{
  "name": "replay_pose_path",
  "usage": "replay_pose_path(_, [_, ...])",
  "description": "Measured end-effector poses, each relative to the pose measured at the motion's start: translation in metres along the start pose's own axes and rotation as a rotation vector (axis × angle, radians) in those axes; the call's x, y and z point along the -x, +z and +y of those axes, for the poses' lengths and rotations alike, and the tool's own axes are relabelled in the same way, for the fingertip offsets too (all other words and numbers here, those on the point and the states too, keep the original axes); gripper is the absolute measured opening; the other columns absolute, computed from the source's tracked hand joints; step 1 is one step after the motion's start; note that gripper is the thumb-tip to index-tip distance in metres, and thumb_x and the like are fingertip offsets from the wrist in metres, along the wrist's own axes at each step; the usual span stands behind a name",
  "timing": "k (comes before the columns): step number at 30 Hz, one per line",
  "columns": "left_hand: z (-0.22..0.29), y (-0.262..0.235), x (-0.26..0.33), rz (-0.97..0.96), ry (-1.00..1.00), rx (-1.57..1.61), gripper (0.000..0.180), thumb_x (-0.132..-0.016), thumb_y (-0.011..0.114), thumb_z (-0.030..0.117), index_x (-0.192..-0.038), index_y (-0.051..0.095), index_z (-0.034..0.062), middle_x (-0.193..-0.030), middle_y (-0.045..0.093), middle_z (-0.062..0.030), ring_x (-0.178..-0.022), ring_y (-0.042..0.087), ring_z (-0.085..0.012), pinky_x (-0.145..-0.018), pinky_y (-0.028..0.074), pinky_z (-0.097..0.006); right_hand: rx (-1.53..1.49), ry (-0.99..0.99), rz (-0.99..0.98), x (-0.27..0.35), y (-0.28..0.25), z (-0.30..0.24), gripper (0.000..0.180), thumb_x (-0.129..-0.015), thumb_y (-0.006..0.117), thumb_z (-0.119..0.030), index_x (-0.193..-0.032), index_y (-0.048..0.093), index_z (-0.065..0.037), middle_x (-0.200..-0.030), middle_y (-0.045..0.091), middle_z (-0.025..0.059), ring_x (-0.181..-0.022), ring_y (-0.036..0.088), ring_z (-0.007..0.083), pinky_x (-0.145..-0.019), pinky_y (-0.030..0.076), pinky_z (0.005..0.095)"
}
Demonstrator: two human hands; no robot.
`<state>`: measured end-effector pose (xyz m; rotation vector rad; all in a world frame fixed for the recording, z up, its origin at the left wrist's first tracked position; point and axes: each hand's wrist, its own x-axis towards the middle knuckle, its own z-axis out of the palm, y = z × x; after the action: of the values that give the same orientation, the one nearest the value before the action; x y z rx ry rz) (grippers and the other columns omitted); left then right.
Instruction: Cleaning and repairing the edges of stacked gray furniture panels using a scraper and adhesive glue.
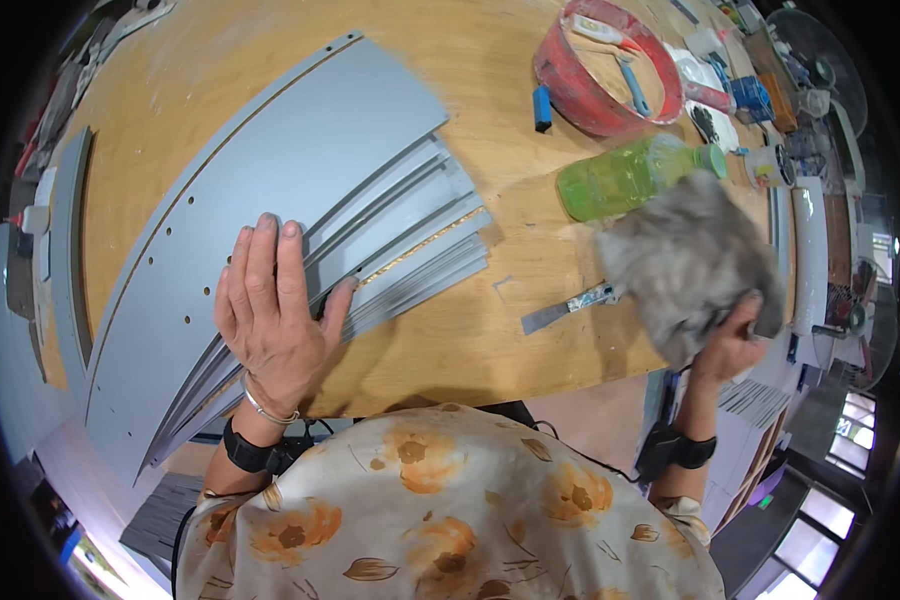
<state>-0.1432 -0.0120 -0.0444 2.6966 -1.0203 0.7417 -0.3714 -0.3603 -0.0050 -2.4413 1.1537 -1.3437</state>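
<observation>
My left hand [275, 300] lies flat on the top one of several stacked grey panels [290, 150], its fingers stretched out and its thumb over the panel's near edge. The panels have small dark holes, and one shows a raw brown edge. At the right, my right hand [732, 350] is closed on a grey, stained rag [690, 265], which is a little blurred. Left of the rag, a scraper [570, 308] with a flat blade and wrapped handle rests on the wooden table. Behind the rag a bottle of green liquid [620, 180] lies on its side, partly covered.
A red round tub [555, 85] at the back right holds tan material and two tools. Beside it stands a small blue block [542, 108]. Cans, boxes and a white container [770, 165] crowd the far right. A long grey strip [70, 250] is at the left edge.
</observation>
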Motion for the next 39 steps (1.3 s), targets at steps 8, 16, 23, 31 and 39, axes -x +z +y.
replay_pose_path(8, [0.005,0.0,-0.002,0.018,0.034,-0.067,0.071,-0.074,0.072,0.037,-0.131,0.046,0.0037,-0.132,0.048,-0.0119,-0.123,0.044,-0.0278,-0.101,0.029,-0.038,0.312,-0.312,-0.496,0.013,0.027,0.045,0.029,-0.075,0.06,-0.002,-0.104,0.061,-0.005,-0.082,0.057,0.014,-0.079,0.053,0.0336,-0.072,0.041,0.0444])
replay_pose_path(16, [0.019,0.005,-0.002,0.023,-0.036,-0.102,0.076,-0.074,0.07,0.038,-0.134,0.04,0.0022,-0.135,0.043,-0.0148,-0.129,0.035,-0.0307,-0.105,0.021,-0.045,-0.594,-0.048,-0.846,0.058,0.061,0.008,0.048,-0.066,0.056,0.008,-0.112,0.061,-0.008,-0.078,0.055,0.0122,-0.074,0.055,0.03,-0.068,0.047,0.0347])
replay_pose_path(23, [0.03,0.023,0.002,0.086,-0.137,-0.195,0.08,-0.077,0.064,0.049,-0.136,0.037,0.002,-0.136,0.04,-0.0143,-0.131,0.031,-0.0304,-0.107,0.012,-0.049,-0.79,-0.399,-0.694,0.042,0.109,-0.07,0.044,-0.067,0.058,0.004,-0.109,0.062,-0.011,-0.08,0.055,0.0085,-0.074,0.057,0.0262,-0.066,0.046,0.0353])
replay_pose_path(31, [0.03,0.024,0.003,0.114,-0.14,-0.178,0.08,-0.075,0.065,0.048,-0.134,0.039,0.0008,-0.134,0.041,-0.0149,-0.129,0.033,-0.0309,-0.107,0.013,-0.049,-0.545,-0.648,-0.781,0.052,0.121,-0.096,0.042,-0.069,0.057,0.0,-0.109,0.061,-0.012,-0.079,0.051,0.0063,-0.071,0.054,0.0237,-0.067,0.043,0.0362])
replay_pose_path(39, [0.03,0.025,0.001,0.102,-0.159,-0.167,0.081,-0.074,0.066,0.05,-0.134,0.039,0.0014,-0.134,0.041,-0.0151,-0.129,0.033,-0.0311,-0.108,0.012,-0.047,-0.542,-0.659,-0.72,0.048,0.124,-0.107,0.041,-0.07,0.056,0.0,-0.109,0.062,-0.011,-0.078,0.05,0.0055,-0.071,0.052,0.0224,-0.064,0.039,0.0342])
